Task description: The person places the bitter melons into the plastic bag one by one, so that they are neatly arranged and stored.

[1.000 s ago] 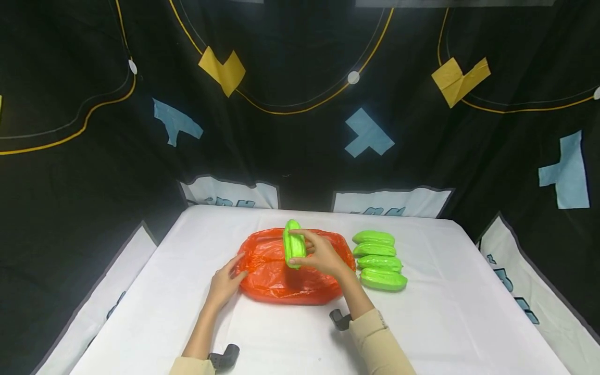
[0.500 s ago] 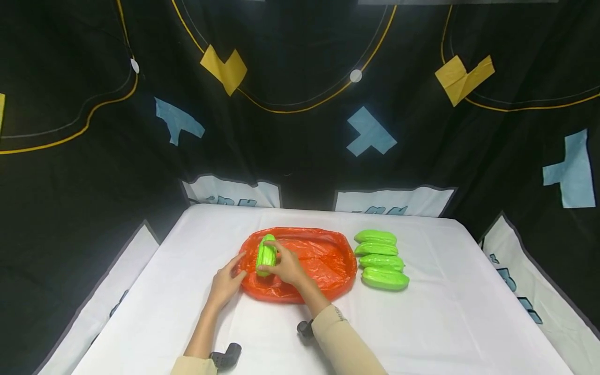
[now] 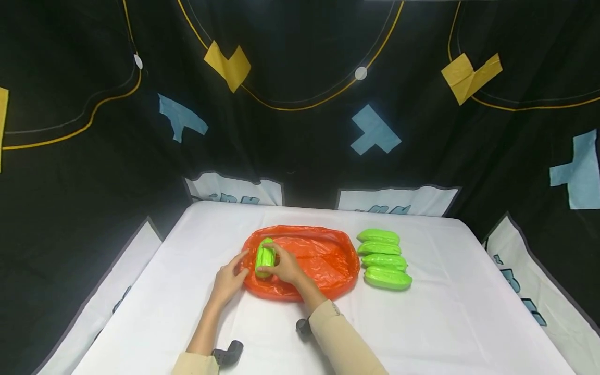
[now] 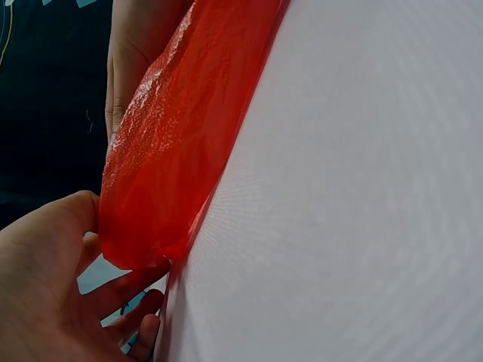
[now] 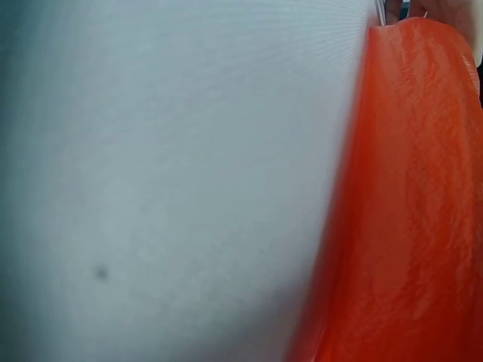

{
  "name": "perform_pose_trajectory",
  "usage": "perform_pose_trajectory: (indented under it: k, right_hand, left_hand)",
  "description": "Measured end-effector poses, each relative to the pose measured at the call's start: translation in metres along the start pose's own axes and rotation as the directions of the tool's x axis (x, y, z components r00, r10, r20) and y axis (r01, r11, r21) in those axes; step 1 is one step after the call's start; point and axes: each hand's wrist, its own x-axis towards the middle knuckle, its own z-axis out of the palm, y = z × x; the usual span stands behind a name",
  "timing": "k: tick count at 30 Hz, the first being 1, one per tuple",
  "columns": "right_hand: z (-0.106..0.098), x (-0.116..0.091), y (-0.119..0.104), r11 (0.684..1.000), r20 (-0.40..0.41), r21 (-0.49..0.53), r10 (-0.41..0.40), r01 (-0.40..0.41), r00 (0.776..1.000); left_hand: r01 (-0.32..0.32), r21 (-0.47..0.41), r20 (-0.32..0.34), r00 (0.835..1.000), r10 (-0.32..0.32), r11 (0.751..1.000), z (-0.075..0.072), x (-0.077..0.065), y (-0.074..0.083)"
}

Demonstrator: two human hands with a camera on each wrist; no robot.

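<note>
A red plastic bag [image 3: 323,263] lies spread in an oval with a raised rim. Over its left part, my right hand [image 3: 287,266] holds a bright green, long ridged fruit [image 3: 265,259], thumb at the near end and fingers at the far end. In the right wrist view, only the bag's side [image 5: 415,188] and the tabletop fill the picture; the fruit is hidden. My left hand [image 3: 229,280] rests at the bag's left end with fingers spread. From the left wrist, the thumb touches the bag's side [image 4: 173,143] and the fingertips reach its lower edge.
Several similar green fruits [image 3: 385,262] lie in a column right of the bag. A white cloth [image 3: 445,312] covers the table. Behind hangs a black curtain [image 3: 290,140] with yellow and blue patches. A dark camera mount [image 3: 228,354] is strapped to the left wrist.
My right hand has carried the green fruit left and lowered it from over the bag's middle to its left part. My left hand stays at the bag's left end.
</note>
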Motion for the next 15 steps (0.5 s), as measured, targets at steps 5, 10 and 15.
perform_pose_trajectory:
  k: [5,10,15]
  right_hand:
    - [-0.0003,0.0007,0.0014,1.000,0.006,0.022,-0.020,0.020,1.000]
    - [-0.0017,-0.0004,0.0006,0.999,0.027,-0.004,-0.032,0.032,0.999]
    - [-0.0040,-0.0008,0.0022,0.997,0.046,0.034,-0.066,0.064,0.997]
  left_hand:
    - [0.009,0.001,0.005,1.000,-0.009,1.000,-0.0017,-0.0007,0.0015]
    - [0.021,-0.003,0.013,1.000,-0.021,1.000,-0.0017,-0.0015,0.0019]
    - [0.020,-0.004,0.015,1.000,-0.020,1.000,-0.0022,-0.0013,0.0024]
